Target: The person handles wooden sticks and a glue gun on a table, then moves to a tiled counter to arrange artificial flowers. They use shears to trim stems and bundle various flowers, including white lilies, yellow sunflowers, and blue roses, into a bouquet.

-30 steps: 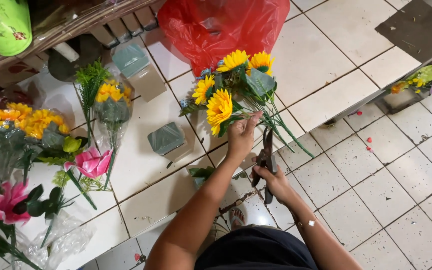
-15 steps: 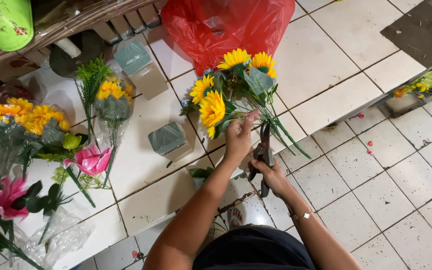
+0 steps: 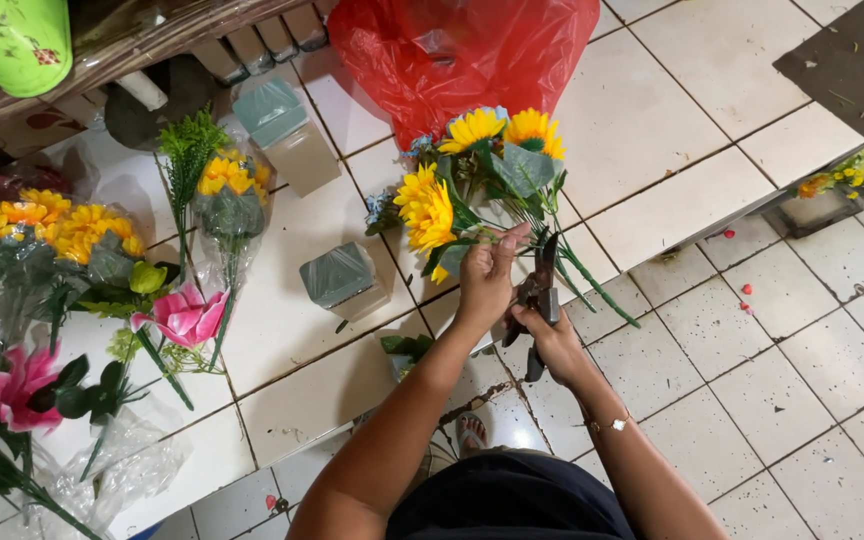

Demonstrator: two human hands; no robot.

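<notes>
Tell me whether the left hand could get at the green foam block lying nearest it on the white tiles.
Probably not yet: the left hand grips the sunflower bunch. The green foam block lies apart with bare tile between, so once freed, the way looks open.

A bulging red plastic bag [image 3: 467, 50] sits on the white tiled floor at top centre, just behind the sunflowers. Clear plastic sleeves [image 3: 227, 235] wrap the flower bunches on the left, and crumpled clear wrap [image 3: 127, 460] lies at lower left. Two green foam blocks [image 3: 337, 275] in clear film rest on the tiles between them.
</notes>
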